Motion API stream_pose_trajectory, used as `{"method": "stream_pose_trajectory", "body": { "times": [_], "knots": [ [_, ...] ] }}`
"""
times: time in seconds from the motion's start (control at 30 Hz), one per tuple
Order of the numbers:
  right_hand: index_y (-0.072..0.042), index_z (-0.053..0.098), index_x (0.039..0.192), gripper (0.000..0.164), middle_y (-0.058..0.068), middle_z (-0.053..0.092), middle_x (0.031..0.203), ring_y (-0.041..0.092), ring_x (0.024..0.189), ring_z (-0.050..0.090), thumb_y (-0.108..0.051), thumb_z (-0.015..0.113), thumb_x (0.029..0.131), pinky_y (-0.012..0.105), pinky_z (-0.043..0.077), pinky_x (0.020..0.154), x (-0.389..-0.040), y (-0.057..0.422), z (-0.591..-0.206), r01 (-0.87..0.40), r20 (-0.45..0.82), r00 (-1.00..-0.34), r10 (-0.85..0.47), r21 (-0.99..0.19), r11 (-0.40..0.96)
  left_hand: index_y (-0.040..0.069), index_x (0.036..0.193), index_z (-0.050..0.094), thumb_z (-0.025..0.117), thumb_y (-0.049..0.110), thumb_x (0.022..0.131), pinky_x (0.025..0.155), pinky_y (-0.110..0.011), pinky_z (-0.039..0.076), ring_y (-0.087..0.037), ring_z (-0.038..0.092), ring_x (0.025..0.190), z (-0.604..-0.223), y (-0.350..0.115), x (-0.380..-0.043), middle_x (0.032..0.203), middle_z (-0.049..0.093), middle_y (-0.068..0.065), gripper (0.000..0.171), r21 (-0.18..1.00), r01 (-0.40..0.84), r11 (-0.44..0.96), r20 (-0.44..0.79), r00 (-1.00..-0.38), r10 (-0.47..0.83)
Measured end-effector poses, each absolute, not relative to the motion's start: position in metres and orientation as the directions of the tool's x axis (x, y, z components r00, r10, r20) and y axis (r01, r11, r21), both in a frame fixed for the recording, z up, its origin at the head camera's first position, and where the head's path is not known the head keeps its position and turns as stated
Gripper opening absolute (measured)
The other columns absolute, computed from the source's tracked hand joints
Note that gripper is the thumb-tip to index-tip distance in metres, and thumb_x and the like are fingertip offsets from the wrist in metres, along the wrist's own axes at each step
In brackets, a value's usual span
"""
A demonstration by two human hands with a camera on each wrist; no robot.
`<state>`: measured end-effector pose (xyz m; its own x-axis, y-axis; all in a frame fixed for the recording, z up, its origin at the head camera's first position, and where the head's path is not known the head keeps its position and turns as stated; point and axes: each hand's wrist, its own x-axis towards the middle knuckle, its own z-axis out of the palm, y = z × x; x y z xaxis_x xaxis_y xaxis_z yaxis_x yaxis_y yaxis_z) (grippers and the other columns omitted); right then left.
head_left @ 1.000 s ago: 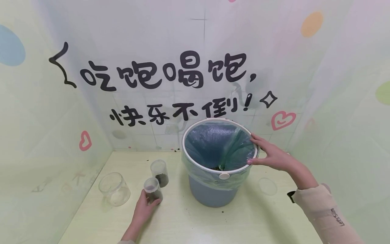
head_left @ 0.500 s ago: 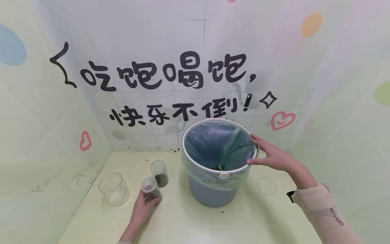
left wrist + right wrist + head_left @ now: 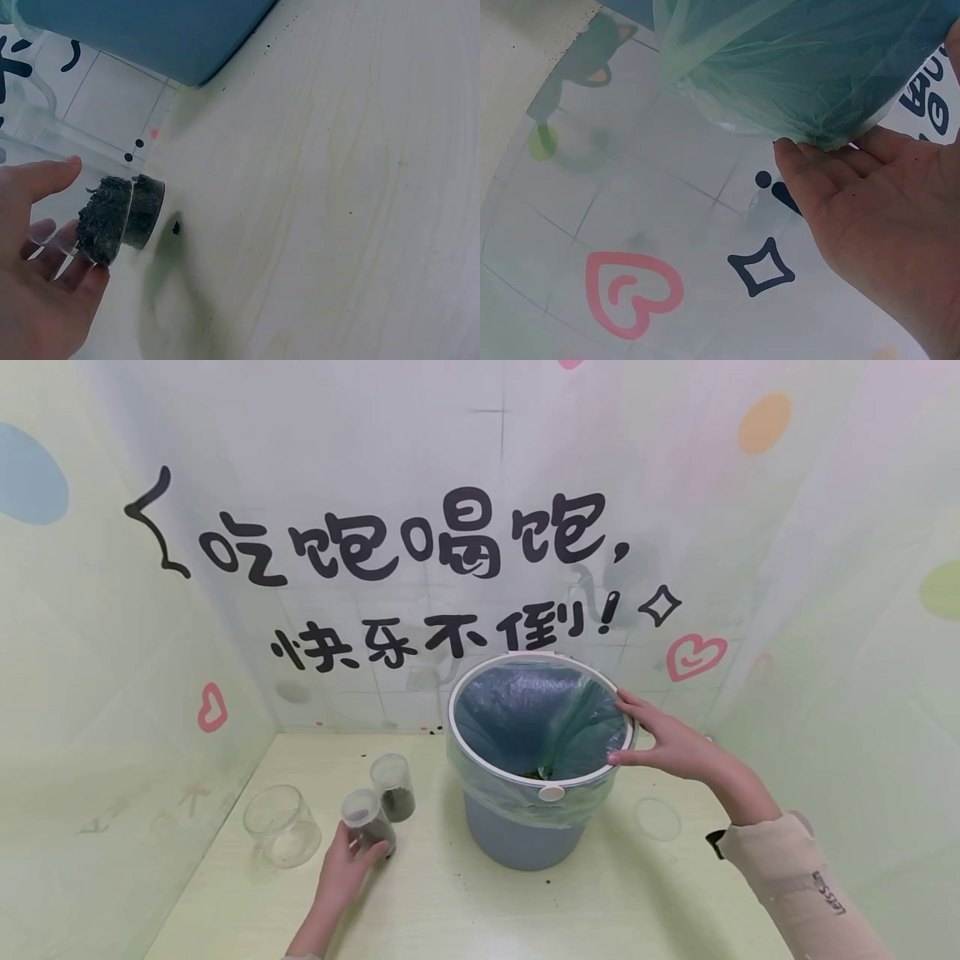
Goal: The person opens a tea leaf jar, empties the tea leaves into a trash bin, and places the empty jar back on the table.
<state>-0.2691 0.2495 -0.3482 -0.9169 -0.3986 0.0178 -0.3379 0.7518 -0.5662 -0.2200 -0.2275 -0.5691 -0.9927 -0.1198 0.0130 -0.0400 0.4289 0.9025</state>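
Note:
My left hand (image 3: 341,875) grips a small clear jar (image 3: 372,835) of dark, dried leaf-like bits, thumb on one side and fingers round the other. The jar leans slightly toward the left, low over the table. Up close in the left wrist view, the dark bits (image 3: 103,223) lie packed at the jar's base. A second such jar (image 3: 393,789) stands just behind it, part filled. On the right, my right hand (image 3: 675,743) holds the rim of a blue-grey trash bin (image 3: 521,847), thumb and fingers spread along it. A green plastic liner (image 3: 795,67) folds over the bin's edge.
An open clear container (image 3: 281,827) stands at the left of the pale table (image 3: 465,918). A transparent round lid (image 3: 659,818) lies right of the bin. Dark specks (image 3: 547,882) dot the tabletop. A printed backdrop (image 3: 375,443) encloses the back and sides.
The left hand has shifted the jar slightly left and up, and it leans more to the left. The right hand keeps its place on the bin's rim.

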Motion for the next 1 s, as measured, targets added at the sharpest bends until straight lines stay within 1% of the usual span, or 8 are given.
{"method": "stream_pose_trajectory", "body": {
  "times": [0.3, 0.5, 0.67, 0.8, 0.87, 0.9, 0.97, 1.0],
  "knots": [
    [0.001, 0.027, 0.155, 0.098, 0.022, 0.015, 0.166, 0.049, 0.149, 0.019, -0.043, 0.076, 0.084, 0.068, 0.029, 0.114, -0.269, 0.249, -0.349, -0.334, 0.019, -0.918, -0.395, -0.57, 0.751, -0.003, 0.151, 0.026, 0.073, 0.015, 0.09, 0.115, -0.054, 0.037, -0.048, 0.038, 0.14, -0.556, -0.229, -0.218, 0.15, 0.039, -0.031, 0.079, 0.914, -0.01, 0.405, 0.044, -0.991, -0.124],
    [0.0, 0.027, 0.156, 0.097, 0.022, 0.015, 0.166, 0.049, 0.149, 0.019, -0.044, 0.076, 0.084, 0.068, 0.028, 0.114, -0.268, 0.249, -0.349, -0.334, 0.019, -0.918, -0.395, -0.57, 0.75, -0.003, 0.15, 0.028, 0.073, 0.017, 0.091, 0.115, -0.053, 0.037, -0.047, 0.04, 0.139, -0.546, -0.23, -0.218, 0.148, 0.041, -0.03, 0.077, 0.916, 0.007, 0.401, 0.062, -0.99, -0.125],
    [0.001, 0.027, 0.156, 0.098, 0.022, 0.015, 0.166, 0.05, 0.149, 0.019, -0.044, 0.076, 0.084, 0.069, 0.028, 0.114, -0.269, 0.249, -0.348, -0.334, 0.017, -0.918, -0.396, -0.569, 0.751, -0.001, 0.148, 0.031, 0.073, 0.018, 0.091, 0.115, -0.051, 0.038, -0.043, 0.044, 0.137, -0.535, -0.231, -0.22, 0.146, 0.045, -0.026, 0.073, 0.914, 0.018, 0.406, 0.077, -0.988, -0.13],
    [0.001, 0.028, 0.155, 0.096, 0.022, 0.014, 0.166, 0.05, 0.149, 0.019, -0.043, 0.077, 0.084, 0.069, 0.028, 0.114, -0.269, 0.249, -0.348, -0.332, 0.015, -0.919, -0.395, -0.57, 0.751, 0.003, 0.144, 0.038, 0.073, 0.024, 0.092, 0.115, -0.049, 0.04, -0.033, 0.048, 0.132, -0.521, -0.231, -0.223, 0.142, 0.051, -0.021, 0.066, 0.905, 0.035, 0.424, 0.093, -0.989, -0.119],
    [0.002, 0.032, 0.153, 0.093, 0.022, 0.016, 0.165, 0.049, 0.149, 0.02, -0.042, 0.076, 0.085, 0.068, 0.029, 0.114, -0.27, 0.249, -0.346, -0.343, 0.027, -0.917, -0.399, -0.566, 0.749, 0.004, 0.141, 0.042, 0.073, 0.027, 0.092, 0.114, -0.047, 0.042, -0.024, 0.05, 0.127, -0.512, -0.231, -0.224, 0.14, 0.053, -0.018, 0.062, 0.893, 0.05, 0.447, 0.112, -0.987, -0.113],
    [0.001, 0.034, 0.152, 0.09, 0.023, 0.018, 0.165, 0.049, 0.148, 0.021, -0.042, 0.076, 0.085, 0.068, 0.03, 0.113, -0.27, 0.249, -0.345, -0.349, 0.034, -0.915, -0.401, -0.564, 0.748, 0.005, 0.139, 0.044, 0.073, 0.027, 0.092, 0.113, -0.045, 0.043, -0.016, 0.05, 0.124, -0.507, -0.231, -0.225, 0.138, 0.054, -0.016, 0.06, 0.886, 0.059, 0.46, 0.123, -0.986, -0.112],
    [0.001, 0.039, 0.15, 0.085, 0.023, 0.021, 0.164, 0.048, 0.148, 0.023, -0.041, 0.076, 0.086, 0.068, 0.03, 0.113, -0.271, 0.249, -0.343, -0.361, 0.049, -0.913, -0.406, -0.562, 0.744, 0.005, 0.138, 0.046, 0.073, 0.027, 0.092, 0.11, -0.029, 0.046, -0.005, 0.048, 0.118, -0.495, -0.229, -0.226, 0.137, 0.055, -0.014, 0.058, 0.879, 0.086, 0.47, 0.151, -0.983, -0.102],
    [0.002, 0.041, 0.148, 0.082, 0.024, 0.023, 0.163, 0.048, 0.147, 0.025, -0.039, 0.076, 0.086, 0.067, 0.03, 0.113, -0.271, 0.249, -0.342, -0.37, 0.06, -0.911, -0.409, -0.559, 0.742, 0.006, 0.137, 0.047, 0.073, 0.026, 0.092, 0.107, -0.021, 0.046, 0.0, 0.047, 0.116, -0.49, -0.228, -0.227, 0.136, 0.056, -0.014, 0.057, 0.877, 0.103, 0.47, 0.167, -0.981, -0.097]
  ]
}}
